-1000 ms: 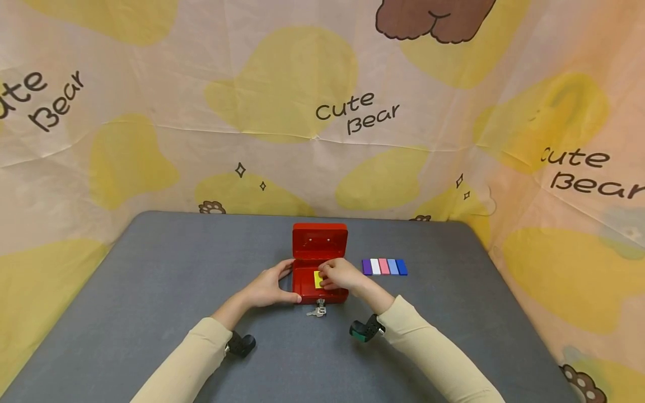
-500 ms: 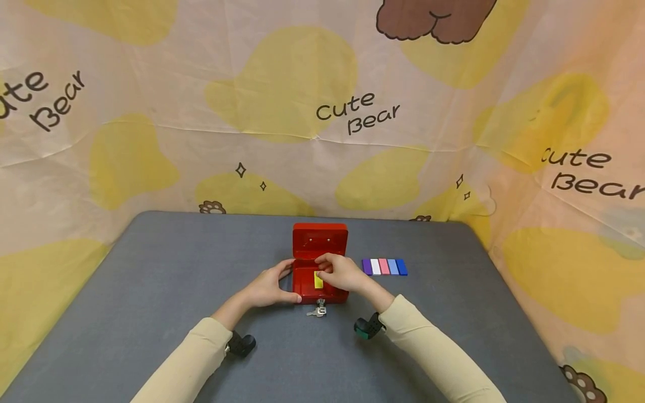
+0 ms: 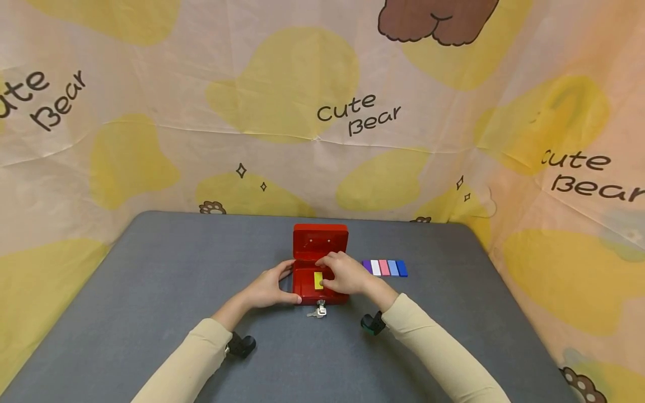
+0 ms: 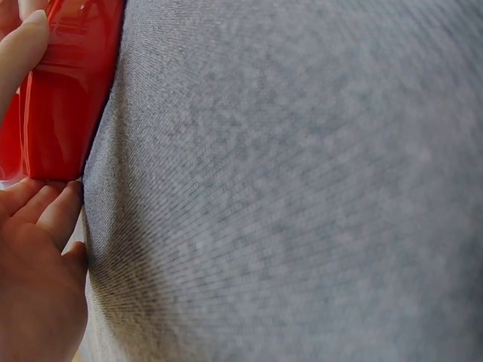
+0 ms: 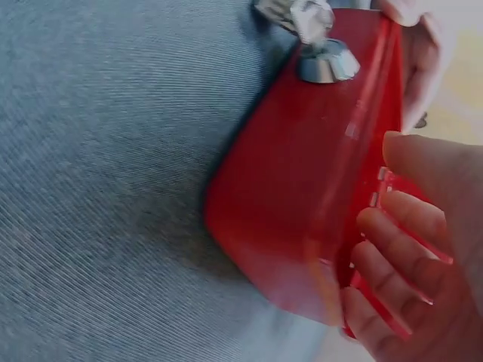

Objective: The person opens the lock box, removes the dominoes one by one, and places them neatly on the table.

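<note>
A red cash box (image 3: 305,280) stands with its lid (image 3: 320,242) raised. My left hand (image 3: 265,287) holds its left side, thumb at the front corner and fingers at the back. The left wrist view shows that hand's fingertips (image 4: 62,215) against the box wall (image 4: 60,124). Inside the box lies a yellow block (image 3: 318,280). My right hand (image 3: 346,273) is over the box's right part, its thumb tip by the block. In the right wrist view, the fingers (image 5: 400,241) are spread over the opening, with nothing visible between them. The box's right interior is partly hidden.
Silver keys (image 3: 318,310) hang from the lock at the box front. Right of the box, several coloured blocks (image 3: 384,268) lie in a row: purple, white, pink, light blue and blue. The grey table (image 3: 201,263) backs onto a patterned cloth (image 3: 282,84).
My right fingers have come off the yellow block, which stays in the box. That hand has shifted slightly back and right. My left hand has stayed in place.
</note>
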A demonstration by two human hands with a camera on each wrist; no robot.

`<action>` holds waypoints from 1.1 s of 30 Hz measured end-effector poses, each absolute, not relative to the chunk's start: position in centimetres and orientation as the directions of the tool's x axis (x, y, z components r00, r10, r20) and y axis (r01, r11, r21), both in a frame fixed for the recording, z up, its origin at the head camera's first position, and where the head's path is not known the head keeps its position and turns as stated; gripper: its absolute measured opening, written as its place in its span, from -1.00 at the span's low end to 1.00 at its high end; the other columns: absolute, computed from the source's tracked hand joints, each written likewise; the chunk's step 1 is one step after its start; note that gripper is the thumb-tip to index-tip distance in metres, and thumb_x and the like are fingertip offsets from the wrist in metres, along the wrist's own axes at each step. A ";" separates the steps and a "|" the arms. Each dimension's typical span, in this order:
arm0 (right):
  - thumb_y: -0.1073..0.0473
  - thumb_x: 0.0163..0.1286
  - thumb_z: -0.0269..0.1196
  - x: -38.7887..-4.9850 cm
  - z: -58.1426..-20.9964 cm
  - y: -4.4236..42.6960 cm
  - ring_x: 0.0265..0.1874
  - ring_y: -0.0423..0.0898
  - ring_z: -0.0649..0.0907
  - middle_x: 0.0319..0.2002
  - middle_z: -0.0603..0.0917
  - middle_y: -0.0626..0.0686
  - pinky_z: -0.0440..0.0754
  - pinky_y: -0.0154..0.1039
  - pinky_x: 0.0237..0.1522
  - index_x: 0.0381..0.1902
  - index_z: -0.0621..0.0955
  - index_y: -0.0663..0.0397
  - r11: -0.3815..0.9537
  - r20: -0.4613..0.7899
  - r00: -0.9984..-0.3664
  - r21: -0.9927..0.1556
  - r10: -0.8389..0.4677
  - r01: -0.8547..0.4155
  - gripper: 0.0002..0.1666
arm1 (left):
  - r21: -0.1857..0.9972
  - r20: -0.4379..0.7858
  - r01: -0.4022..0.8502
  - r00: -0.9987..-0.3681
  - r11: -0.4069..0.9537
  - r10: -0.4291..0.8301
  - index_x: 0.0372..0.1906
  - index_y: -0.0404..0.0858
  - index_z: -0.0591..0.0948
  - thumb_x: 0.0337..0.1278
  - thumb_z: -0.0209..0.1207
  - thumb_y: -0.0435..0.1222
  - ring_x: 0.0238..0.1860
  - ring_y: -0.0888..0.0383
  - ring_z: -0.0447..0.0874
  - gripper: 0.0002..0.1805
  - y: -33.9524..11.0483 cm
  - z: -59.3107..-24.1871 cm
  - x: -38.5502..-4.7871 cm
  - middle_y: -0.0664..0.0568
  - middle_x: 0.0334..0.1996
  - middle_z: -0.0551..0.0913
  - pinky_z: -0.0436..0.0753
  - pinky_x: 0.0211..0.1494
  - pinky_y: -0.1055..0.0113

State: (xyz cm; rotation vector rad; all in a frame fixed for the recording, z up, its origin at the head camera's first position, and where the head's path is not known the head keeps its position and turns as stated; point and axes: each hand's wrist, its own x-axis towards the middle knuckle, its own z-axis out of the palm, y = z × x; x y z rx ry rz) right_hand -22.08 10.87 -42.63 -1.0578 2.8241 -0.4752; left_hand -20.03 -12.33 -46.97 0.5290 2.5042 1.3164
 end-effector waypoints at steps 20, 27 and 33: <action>-0.09 0.08 0.33 -22.0 -44.3 10.4 -0.10 -0.09 0.52 -0.05 0.61 -0.01 0.49 -0.15 0.01 0.06 0.57 -0.02 0.750 0.053 -0.761 -0.141 -0.646 -0.646 -0.42 | 0.820 -0.067 0.192 -0.903 0.539 0.424 0.34 -0.27 0.19 -0.32 0.45 -0.05 0.28 0.01 0.34 0.04 -12.4 -47.2 -20.1 -0.14 0.29 0.33 0.30 0.30 0.07; -0.12 0.06 0.35 -21.9 -44.2 10.1 -0.11 -0.09 0.52 -0.06 0.61 -0.01 0.49 -0.20 -0.01 0.06 0.58 -0.04 0.757 0.046 -0.762 -0.089 -0.646 -0.647 -0.40 | 0.822 -0.074 0.182 -0.906 0.539 0.417 0.34 -0.27 0.19 -0.31 0.45 -0.06 0.28 0.00 0.34 0.03 -12.3 -47.2 -20.1 -0.13 0.30 0.32 0.31 0.29 0.05; -0.12 0.03 0.36 -21.8 -44.0 9.9 -0.11 -0.09 0.53 -0.06 0.61 -0.01 0.49 -0.22 -0.04 0.06 0.58 -0.05 0.763 0.030 -0.765 -0.056 -0.643 -0.644 -0.39 | 0.824 -0.085 0.166 -0.909 0.542 0.408 0.35 -0.25 0.20 -0.30 0.45 -0.08 0.28 0.02 0.34 0.02 -12.2 -47.3 -20.1 -0.09 0.30 0.32 0.31 0.29 0.06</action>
